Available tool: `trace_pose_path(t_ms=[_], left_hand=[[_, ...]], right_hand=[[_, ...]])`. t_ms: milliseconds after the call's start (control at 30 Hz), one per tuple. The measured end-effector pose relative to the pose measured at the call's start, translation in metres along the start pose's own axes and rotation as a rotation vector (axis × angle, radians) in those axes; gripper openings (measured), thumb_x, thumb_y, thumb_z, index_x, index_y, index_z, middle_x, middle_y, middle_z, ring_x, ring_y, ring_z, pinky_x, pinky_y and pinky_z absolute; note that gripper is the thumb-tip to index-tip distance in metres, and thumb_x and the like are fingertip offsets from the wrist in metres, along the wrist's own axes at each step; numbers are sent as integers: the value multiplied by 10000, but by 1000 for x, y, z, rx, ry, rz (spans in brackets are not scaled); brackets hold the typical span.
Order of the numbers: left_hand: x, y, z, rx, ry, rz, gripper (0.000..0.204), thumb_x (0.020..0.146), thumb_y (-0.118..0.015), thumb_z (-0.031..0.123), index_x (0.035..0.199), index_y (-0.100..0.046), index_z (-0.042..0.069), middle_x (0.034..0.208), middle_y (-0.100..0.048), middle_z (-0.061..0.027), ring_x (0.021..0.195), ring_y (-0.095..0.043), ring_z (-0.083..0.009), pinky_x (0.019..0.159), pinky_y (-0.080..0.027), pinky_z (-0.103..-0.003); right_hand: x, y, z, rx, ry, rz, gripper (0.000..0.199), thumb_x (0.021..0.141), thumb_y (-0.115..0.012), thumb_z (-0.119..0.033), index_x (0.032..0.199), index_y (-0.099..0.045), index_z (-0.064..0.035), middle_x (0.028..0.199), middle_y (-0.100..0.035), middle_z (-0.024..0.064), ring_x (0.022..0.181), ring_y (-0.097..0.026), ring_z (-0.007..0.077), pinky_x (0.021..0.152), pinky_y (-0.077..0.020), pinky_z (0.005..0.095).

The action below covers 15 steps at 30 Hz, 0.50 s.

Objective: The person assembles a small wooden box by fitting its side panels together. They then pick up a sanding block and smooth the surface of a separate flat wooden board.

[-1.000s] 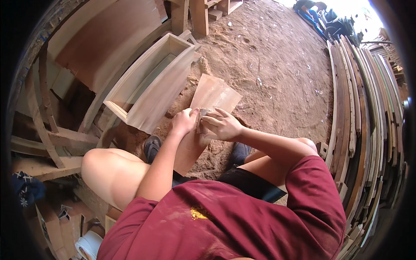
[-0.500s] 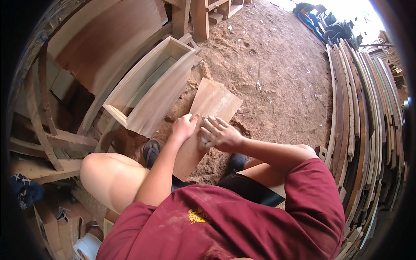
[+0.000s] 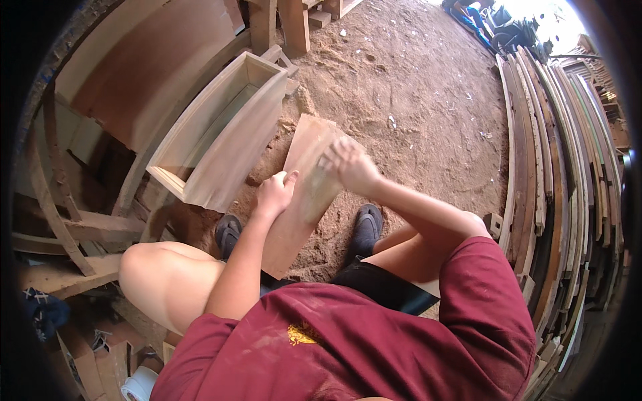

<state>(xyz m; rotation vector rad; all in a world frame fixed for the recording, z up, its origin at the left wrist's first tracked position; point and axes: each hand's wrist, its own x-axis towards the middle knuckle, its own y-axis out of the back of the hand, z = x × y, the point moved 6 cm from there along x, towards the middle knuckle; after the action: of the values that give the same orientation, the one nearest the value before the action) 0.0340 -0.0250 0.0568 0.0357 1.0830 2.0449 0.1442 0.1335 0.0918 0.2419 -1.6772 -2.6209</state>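
Note:
A flat wooden board (image 3: 306, 200) slopes away between my legs, its near end at my lap and its far end over the sandy ground. Pale dusty patches mark its face. My left hand (image 3: 274, 194) is closed around the board's left edge, thumb on top. Toward the far right part of the board, my right hand (image 3: 353, 167) presses down on the surface, its fingers curled and smeared by motion. Whatever lies beneath that palm is hidden. Left of the board stands an open wooden drawer-like box (image 3: 231, 150) with a hollow inside.
Long planks (image 3: 535, 167) are stacked along the right. Wooden frames and a large reddish panel (image 3: 154, 80) stand at the left. Sawdust-covered ground (image 3: 414, 100) stretches ahead. My sandalled feet (image 3: 366, 227) flank the board. A white roll-like object (image 3: 140, 382) sits at the lower left.
My right hand has slid up the board, away from me, from beside my left hand toward the far end. A pale thing under its palm no longer shows. My left hand keeps its hold.

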Motion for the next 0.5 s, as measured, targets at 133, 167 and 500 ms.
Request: trace_pose_path(t_ms=[133, 167, 500], left_hand=[[1, -2, -3, 9, -10, 37, 586, 980, -424, 557, 1083, -641, 22, 1034, -669, -287, 1024, -623, -468, 880, -488, -530], [3, -1, 1, 4, -25, 41, 586, 979, -425, 557, 1082, -640, 22, 1031, -669, -288, 1022, -623, -469, 879, -488, -531], [0, -1, 7, 15, -32, 45, 581, 985, -415, 561, 1016, -640, 27, 996, -671, -287, 997, -629, -471, 844, -493, -542]], right_hand=[[0, -1, -14, -98, 119, -52, 479, 953, -489, -264, 1396, -491, -81, 1433, -480, 204, 1312, -458, 423, 1083, -376, 535], [-10, 2, -38, -28, 121, 82, 472, 947, -489, -281, 1375, -503, -82, 1425, -483, 220, 1311, -463, 419, 1085, -376, 531], [-4, -33, 25, 21, -39, -37, 482, 981, -434, -256, 1435, -469, -98, 1495, -428, 194, 1391, -394, 375, 1174, -248, 548]])
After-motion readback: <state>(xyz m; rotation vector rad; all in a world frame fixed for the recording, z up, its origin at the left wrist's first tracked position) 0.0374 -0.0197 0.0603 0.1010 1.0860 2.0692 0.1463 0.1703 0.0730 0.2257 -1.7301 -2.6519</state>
